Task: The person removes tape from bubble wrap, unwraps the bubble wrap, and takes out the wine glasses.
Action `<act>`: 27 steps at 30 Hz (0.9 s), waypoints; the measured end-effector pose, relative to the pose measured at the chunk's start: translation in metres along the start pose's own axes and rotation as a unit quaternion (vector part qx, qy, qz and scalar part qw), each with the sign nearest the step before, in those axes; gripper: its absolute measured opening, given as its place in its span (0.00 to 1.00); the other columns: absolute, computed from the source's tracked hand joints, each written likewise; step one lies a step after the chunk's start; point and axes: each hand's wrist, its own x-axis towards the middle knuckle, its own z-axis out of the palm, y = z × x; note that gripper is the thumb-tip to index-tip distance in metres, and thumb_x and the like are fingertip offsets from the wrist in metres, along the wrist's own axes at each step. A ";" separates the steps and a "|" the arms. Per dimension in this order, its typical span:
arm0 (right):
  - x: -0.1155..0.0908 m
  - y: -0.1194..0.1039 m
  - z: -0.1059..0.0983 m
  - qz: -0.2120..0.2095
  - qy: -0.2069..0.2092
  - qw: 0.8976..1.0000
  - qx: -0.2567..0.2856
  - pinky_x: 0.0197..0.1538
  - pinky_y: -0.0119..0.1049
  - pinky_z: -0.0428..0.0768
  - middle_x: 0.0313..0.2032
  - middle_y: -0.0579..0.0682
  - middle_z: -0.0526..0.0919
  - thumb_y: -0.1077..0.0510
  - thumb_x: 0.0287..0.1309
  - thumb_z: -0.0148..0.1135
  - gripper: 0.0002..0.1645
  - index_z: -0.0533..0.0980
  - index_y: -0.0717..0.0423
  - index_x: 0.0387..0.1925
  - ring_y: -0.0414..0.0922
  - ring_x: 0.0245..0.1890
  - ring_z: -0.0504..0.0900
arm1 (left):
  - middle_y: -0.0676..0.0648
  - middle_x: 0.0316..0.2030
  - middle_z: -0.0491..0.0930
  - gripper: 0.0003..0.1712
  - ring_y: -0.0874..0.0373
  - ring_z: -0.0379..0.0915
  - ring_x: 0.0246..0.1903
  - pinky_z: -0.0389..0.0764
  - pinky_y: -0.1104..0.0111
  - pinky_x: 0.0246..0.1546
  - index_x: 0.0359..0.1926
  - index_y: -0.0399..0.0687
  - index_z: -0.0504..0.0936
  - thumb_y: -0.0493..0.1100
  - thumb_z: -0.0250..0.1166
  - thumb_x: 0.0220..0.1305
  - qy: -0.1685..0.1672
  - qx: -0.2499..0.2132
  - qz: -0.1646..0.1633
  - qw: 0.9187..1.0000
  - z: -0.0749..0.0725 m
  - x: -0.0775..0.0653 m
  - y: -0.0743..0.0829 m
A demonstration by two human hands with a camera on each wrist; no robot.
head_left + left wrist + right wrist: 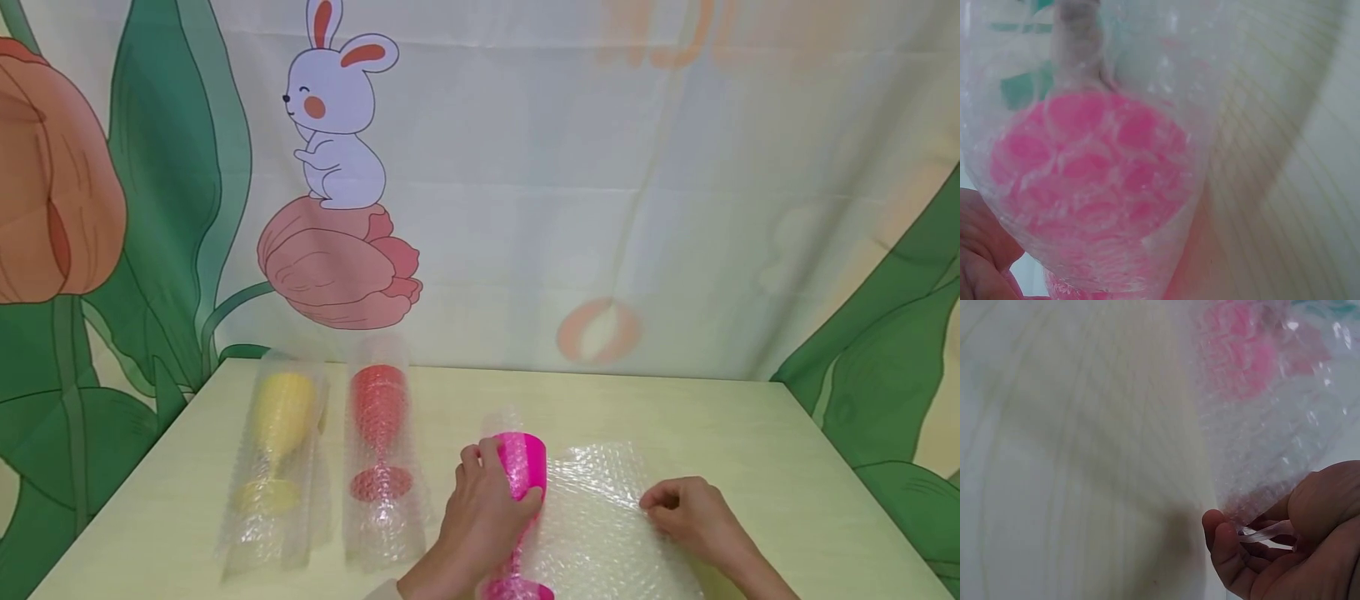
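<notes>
A bright pink goblet [534, 458] lies on its side on a sheet of bubble wrap [600, 533], its base [1091, 165] toward the person and covered by the film in the left wrist view. My left hand [487, 512] grips the goblet around its cup, with a layer of wrap over the cup's left part. To the right, my right hand [697, 512] pinches the sheet's right edge between thumb and fingers. In the right wrist view those fingertips [1225, 540] hold the film's corner, close above the table.
Left of the hands, a yellow goblet [283, 408] and a red goblet [378, 404] lie side by side, each rolled in bubble wrap. The pale wooden table [780, 467] ends at a printed cloth backdrop [480, 208] with a rabbit and tulips.
</notes>
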 end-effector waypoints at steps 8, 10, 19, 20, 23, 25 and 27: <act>0.002 0.002 0.001 0.004 -0.006 1.000 -0.014 0.30 0.34 0.77 0.30 0.47 0.83 0.71 0.58 0.65 0.06 0.85 0.62 0.34 0.43 0.27 0.75 | 0.34 0.54 0.68 0.43 0.42 0.71 0.48 0.83 0.50 0.42 0.63 0.37 0.65 0.48 0.77 0.54 0.004 0.004 0.008 1.000 0.001 -0.001 0.001; 0.002 0.002 0.001 0.002 -0.008 1.000 -0.019 0.31 0.34 0.77 0.30 0.47 0.83 0.71 0.58 0.66 0.06 0.85 0.61 0.34 0.43 0.28 0.75 | 0.35 0.54 0.68 0.43 0.42 0.71 0.48 0.83 0.51 0.42 0.63 0.37 0.65 0.48 0.78 0.54 0.004 0.007 0.008 1.000 0.001 -0.001 0.001; 0.004 0.002 0.001 0.005 -0.019 0.999 -0.040 0.35 0.36 0.77 0.30 0.48 0.84 0.72 0.57 0.67 0.07 0.86 0.61 0.33 0.44 0.31 0.75 | 0.35 0.54 0.68 0.43 0.43 0.71 0.49 0.83 0.50 0.44 0.64 0.38 0.65 0.49 0.78 0.54 0.000 0.006 0.000 1.000 0.002 -0.001 0.002; 0.005 0.002 0.000 0.005 -0.021 0.999 -0.043 0.35 0.36 0.77 0.30 0.48 0.84 0.72 0.57 0.67 0.06 0.86 0.61 0.33 0.44 0.31 0.75 | 0.35 0.54 0.68 0.43 0.43 0.71 0.49 0.83 0.50 0.44 0.64 0.38 0.65 0.49 0.78 0.54 0.000 0.005 0.000 1.000 0.002 -0.001 0.002; 0.006 0.001 -0.001 0.005 -0.026 0.998 -0.052 0.36 0.36 0.77 0.30 0.48 0.84 0.71 0.58 0.67 0.05 0.86 0.61 0.34 0.45 0.32 0.75 | 0.35 0.54 0.68 0.43 0.43 0.71 0.49 0.83 0.50 0.44 0.64 0.38 0.65 0.49 0.78 0.54 0.002 0.005 0.000 1.000 0.003 0.000 0.003; 0.007 0.001 -0.002 0.004 -0.027 0.998 -0.059 0.37 0.36 0.77 0.30 0.47 0.83 0.70 0.59 0.68 0.03 0.85 0.62 0.33 0.45 0.32 0.75 | 0.35 0.54 0.68 0.44 0.43 0.71 0.49 0.84 0.50 0.43 0.64 0.38 0.65 0.49 0.78 0.54 0.005 0.004 -0.001 1.000 0.004 0.000 0.003; 0.007 0.001 -0.003 0.000 -0.025 0.997 -0.067 0.37 0.36 0.77 0.30 0.47 0.83 0.69 0.60 0.67 0.03 0.85 0.62 0.32 0.44 0.32 0.75 | 0.35 0.54 0.68 0.44 0.43 0.71 0.49 0.84 0.50 0.43 0.64 0.38 0.65 0.49 0.78 0.54 0.007 0.003 0.000 1.000 0.005 0.000 0.003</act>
